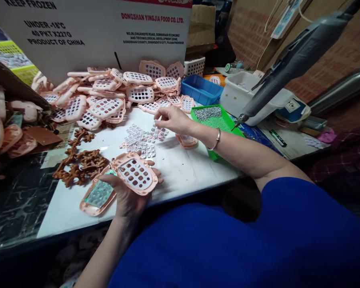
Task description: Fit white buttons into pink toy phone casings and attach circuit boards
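your left hand [129, 200] holds a pink shell [137, 175] above the tabletop [180, 172], its holes seemingly unfilled — early work, i'd judge. loose buttons [158, 134] lie by your right hand [176, 121], fingers bent narrow — holding anything, i can't tell.

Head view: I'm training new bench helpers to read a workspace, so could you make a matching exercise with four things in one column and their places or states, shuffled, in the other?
Column 1
1. Left hand
2. Right hand
3. Green tray
4. Brown pieces

Column 2
A. Contains many small silvery pieces
B. Heaped toward the left side of the white work surface
C. Holding a pink shell with rows of holes
D. Fingers bent, near a scatter of small pale pieces

Pairs: 1-C, 2-D, 3-A, 4-B
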Demonstrator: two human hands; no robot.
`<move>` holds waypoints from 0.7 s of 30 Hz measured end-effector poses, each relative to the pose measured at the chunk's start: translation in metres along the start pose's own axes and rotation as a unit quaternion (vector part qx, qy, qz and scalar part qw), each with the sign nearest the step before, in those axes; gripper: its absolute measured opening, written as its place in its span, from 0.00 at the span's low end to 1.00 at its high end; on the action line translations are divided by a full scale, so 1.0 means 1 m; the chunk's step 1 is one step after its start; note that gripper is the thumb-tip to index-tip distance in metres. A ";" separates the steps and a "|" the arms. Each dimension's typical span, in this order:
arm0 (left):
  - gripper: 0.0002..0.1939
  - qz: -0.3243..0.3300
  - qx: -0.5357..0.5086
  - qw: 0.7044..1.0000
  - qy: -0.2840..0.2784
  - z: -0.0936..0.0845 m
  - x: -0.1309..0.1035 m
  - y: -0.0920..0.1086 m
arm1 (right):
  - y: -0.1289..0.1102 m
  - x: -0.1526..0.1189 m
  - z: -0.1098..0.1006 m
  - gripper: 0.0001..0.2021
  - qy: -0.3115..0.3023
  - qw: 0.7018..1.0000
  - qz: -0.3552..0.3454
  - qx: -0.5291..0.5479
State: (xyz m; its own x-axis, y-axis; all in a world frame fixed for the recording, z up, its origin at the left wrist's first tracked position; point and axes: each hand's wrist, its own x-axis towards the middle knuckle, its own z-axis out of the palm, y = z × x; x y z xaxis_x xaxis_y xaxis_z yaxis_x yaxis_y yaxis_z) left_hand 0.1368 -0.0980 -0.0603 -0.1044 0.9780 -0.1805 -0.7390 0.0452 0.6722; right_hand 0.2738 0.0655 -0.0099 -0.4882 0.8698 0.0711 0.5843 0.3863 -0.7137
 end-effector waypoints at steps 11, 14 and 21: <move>0.45 0.077 0.114 0.990 0.009 0.008 -0.004 -0.024 | -0.064 -0.065 0.017 0.05 -0.135 0.986 -0.094 -0.019; 0.46 0.034 0.059 0.998 -0.019 0.016 -0.006 -0.023 | -0.060 -0.067 0.024 0.11 -0.127 0.983 -0.076 0.105; 0.42 0.025 -0.048 0.998 0.014 0.019 -0.004 -0.014 | -0.015 -0.087 0.033 0.11 -0.026 0.934 -0.357 0.012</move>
State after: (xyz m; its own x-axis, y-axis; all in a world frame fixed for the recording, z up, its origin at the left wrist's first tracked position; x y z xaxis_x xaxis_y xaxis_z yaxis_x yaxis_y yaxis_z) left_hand 0.1599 -0.0985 -0.0551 -0.1596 0.9726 -0.1690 -0.7931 -0.0245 0.6086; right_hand 0.2865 -0.0265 -0.0287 -0.7789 0.3765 0.5015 0.0836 0.8549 -0.5120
